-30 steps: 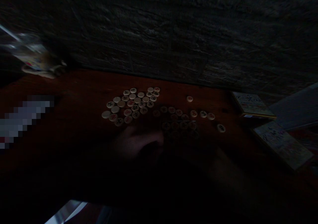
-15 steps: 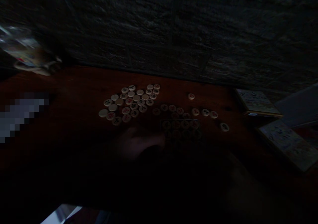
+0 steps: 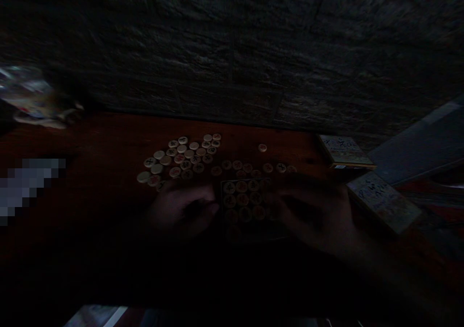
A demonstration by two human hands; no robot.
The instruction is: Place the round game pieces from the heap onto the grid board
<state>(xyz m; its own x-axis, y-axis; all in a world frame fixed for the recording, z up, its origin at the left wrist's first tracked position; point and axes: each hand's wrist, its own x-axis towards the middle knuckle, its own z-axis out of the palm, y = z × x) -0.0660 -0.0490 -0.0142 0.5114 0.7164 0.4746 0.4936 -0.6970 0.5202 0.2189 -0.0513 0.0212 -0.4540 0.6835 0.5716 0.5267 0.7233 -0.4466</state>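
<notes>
Dim light hides much detail. A shallow tray (image 3: 250, 231) holds rows of round Chinese chess pieces (image 3: 242, 200) marked in red or black characters. My left hand (image 3: 184, 208) is at the tray's left edge, its fingers curled and thumb drawn in; what it pinches, if anything, is too dark to make out. From the right, my right hand (image 3: 319, 215) reaches over the tray's right side, thumb and forefinger close together at the end pieces. Whether a piece is between those fingertips does not show. Beyond the tray lie loose chess pieces (image 3: 185, 164), some with blank sides up.
Two printed boxes (image 3: 346, 151) lie at the right of the wooden table (image 3: 112, 138). A clear plastic cup or bag (image 3: 32, 95) stands at the far left. A rough stone wall (image 3: 203, 51) rises behind the table. One chess piece (image 3: 262, 148) lies apart near the back.
My right hand has come into clear view over the tray's right side. My left hand has drawn back leftward from the tray. The whole view has shifted slightly.
</notes>
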